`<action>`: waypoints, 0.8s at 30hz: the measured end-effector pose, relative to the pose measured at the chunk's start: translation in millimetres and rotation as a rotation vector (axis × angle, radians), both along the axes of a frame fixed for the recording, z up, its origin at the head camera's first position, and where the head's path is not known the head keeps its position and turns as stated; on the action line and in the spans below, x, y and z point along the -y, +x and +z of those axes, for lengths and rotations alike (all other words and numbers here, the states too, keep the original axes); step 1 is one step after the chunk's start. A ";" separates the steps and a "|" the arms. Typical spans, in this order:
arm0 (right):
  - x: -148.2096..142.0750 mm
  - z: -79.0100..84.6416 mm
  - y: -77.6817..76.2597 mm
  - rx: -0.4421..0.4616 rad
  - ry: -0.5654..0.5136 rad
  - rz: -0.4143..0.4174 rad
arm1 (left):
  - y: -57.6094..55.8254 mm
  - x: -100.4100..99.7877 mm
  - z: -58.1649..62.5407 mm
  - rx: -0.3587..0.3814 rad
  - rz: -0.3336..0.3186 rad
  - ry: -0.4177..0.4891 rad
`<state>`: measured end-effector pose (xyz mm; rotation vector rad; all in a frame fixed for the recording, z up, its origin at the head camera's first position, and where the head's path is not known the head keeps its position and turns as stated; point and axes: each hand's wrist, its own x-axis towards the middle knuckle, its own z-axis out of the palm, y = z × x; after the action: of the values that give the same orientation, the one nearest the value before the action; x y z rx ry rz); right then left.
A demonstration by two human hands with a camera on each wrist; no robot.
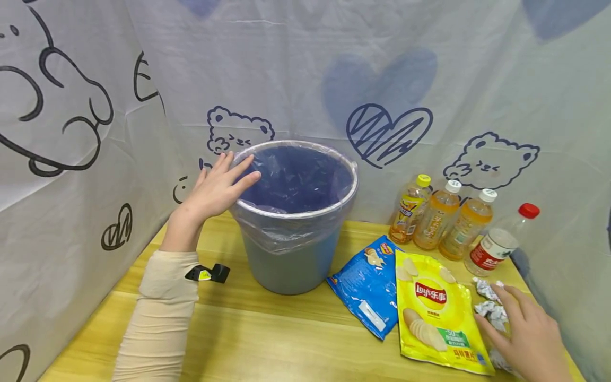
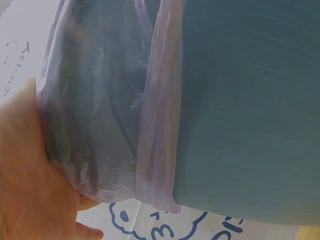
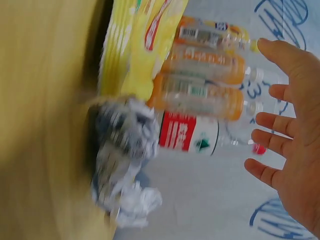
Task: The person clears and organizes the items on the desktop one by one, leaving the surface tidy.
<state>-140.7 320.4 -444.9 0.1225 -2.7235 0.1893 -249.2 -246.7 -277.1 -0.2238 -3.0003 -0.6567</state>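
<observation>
A grey-blue trash can (image 1: 291,270) lined with a clear plastic bag (image 1: 281,233) stands on the table. My left hand (image 1: 215,188) rests on its left rim, fingers spread; in the left wrist view that hand (image 2: 25,170) lies against the bagged rim. Over the table's right side, my right hand (image 1: 532,337) hovers above crumpled paper balls (image 1: 488,309), partly hiding them. The right wrist view shows its fingers loosely extended and apart from the paper balls (image 3: 127,130). Left of this hand lies a yellow Lay's chip bag (image 1: 425,297), overlapping a blue chip bag (image 1: 365,289).
Behind the chip bags stand several plastic bottles: a yellow-capped bottle (image 1: 409,212), white-capped bottles (image 1: 435,220) and a red-capped bottle (image 1: 494,246). A printed white cloth (image 1: 305,79) hangs behind and beside the wooden table (image 1: 267,334).
</observation>
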 end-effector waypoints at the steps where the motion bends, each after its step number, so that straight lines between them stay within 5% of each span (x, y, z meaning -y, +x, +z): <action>1: -2.9 -0.4 1.5 0.031 0.009 -0.031 | -0.1 -0.2 0.1 0.000 -0.001 0.000; 19: -42.5 -16.2 8.7 0.311 0.050 -0.227 | -1.1 3.2 -0.3 -0.006 -0.005 -0.001; 24: -51.4 -21.2 6.5 0.545 0.054 -0.270 | -0.5 3.1 1.3 -0.012 -0.002 0.000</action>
<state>-134.1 371.8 -466.1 -0.3283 -3.2445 0.0772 -249.6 -249.7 -275.8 -0.2301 -2.9894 -0.6535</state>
